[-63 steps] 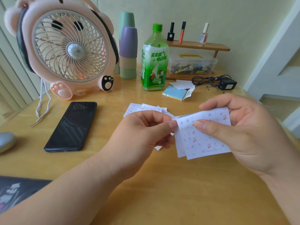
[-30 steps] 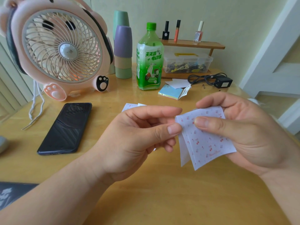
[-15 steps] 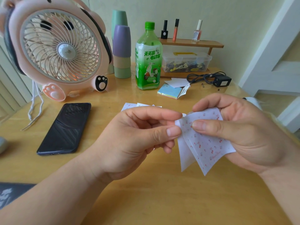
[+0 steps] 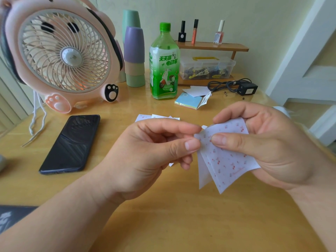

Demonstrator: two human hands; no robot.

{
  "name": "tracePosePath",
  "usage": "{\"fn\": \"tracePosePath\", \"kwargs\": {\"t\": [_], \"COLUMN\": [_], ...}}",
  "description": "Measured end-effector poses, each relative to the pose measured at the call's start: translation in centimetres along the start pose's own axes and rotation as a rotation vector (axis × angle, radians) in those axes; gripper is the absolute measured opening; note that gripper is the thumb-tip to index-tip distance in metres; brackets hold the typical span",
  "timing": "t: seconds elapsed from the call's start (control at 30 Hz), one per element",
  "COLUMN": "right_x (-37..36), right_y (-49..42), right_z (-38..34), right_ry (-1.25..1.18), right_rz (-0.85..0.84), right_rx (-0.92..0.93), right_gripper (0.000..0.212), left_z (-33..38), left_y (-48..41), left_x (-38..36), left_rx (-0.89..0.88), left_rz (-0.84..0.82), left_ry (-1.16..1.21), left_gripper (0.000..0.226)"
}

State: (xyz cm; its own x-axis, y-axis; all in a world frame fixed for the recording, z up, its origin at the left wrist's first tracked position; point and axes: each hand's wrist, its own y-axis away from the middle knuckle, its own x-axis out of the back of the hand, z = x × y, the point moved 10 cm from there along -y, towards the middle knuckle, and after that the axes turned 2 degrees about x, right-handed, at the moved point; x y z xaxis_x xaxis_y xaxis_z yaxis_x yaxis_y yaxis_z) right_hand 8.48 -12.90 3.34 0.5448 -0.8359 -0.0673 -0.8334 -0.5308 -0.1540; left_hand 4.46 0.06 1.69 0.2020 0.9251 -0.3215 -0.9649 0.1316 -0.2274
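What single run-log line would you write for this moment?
stage: cherry-print paper held over table | left hand: pinches its corner | right hand: grips its right side | rest: printed sheets on table

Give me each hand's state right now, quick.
Left hand: pinching the corner of the folded cherry-print paper.
Right hand: gripping the same paper, thumb pressed on top.

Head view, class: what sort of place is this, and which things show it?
Probably a home desk: a pink desk fan, nail polish bottles on a small wooden shelf, and a phone lying flat.
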Motion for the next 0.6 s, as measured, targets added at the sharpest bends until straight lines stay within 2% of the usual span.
{"fn": "tracePosePath", "kwargs": {"t": [0.13,0.2,0.23,0.3,0.43,0.6], "right_x": [-0.1,0.2,0.2,0.2,0.6,1.0], "right_y": [0.0,-0.1,-0.1,-0.1,-0.1,-0.2], "right_z": [0.0,0.2,0.3,0.3,0.5,0.9], "right_ry": [0.005,0.040,0.048,0.030,0.079,0.175], "right_rz": [-0.007,0.003,0.005,0.004,0.034,0.081], "right_rx": [-0.006,-0.008,-0.008,-0.007,-0.009,-0.017], "right_gripper": [0.029,0.045,0.045,0.033,0.030,0.024], "left_z": [0.0,-0.1,-0.1,-0.1,-0.2,-0.6], "left_y": [-0.1,-0.2,-0.2,-0.2,-0.2,-0.2], "left_x": [0.2,0.3,0.2,0.3,0.9,1.9], "left_rx": [0.000,-0.002,-0.003,-0.006,-0.021,0.013], "left_rz": [0.010,0.010,0.009,0.009,0.016,0.119], "left_ry": [-0.019,-0.020,-0.021,-0.036,-0.109,-0.168], "left_gripper": [0.017,0.016,0.016,0.016,0.016,0.012]}}
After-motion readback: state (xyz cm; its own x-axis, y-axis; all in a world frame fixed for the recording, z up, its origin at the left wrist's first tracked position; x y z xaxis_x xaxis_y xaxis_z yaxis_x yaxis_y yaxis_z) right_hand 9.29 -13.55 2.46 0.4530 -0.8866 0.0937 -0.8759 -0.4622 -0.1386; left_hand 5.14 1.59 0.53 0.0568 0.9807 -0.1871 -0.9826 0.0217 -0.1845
